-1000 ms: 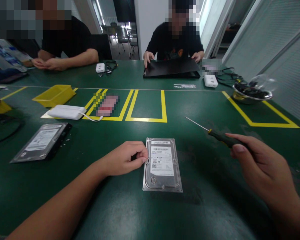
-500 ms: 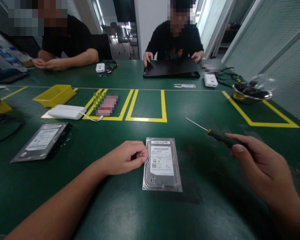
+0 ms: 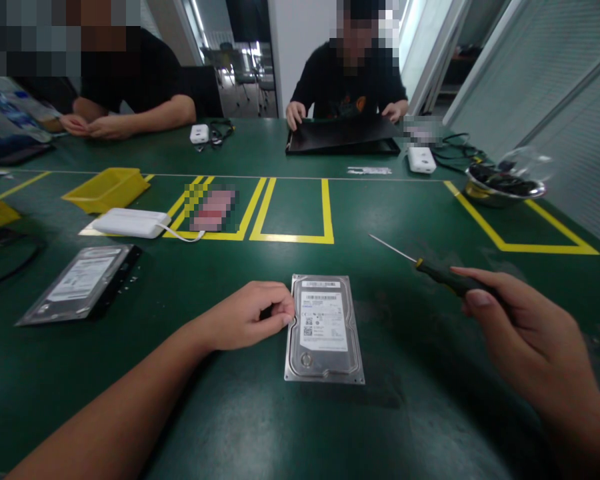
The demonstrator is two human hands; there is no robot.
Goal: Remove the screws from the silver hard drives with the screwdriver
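Left hand [image 3: 247,317] loosely curled, fingertips against the left edge of the label-up silver hard drive [image 3: 324,329]; right hand [image 3: 523,333] gripping a raised screwdriver [image 3: 430,267], shaft pointing up-left.

The bench [image 3: 260,427] has a dark green surface marked with yellow tape rectangles [image 3: 293,213]. Lying flat on it: a hard disk drive [image 3: 324,330] at centre, label up; a second hard disk drive [image 3: 80,283] at left; a white adapter box [image 3: 130,223]; a yellow bin [image 3: 106,189]; a metal bowl [image 3: 505,183] at far right; a black laptop [image 3: 343,137] at the far edge.
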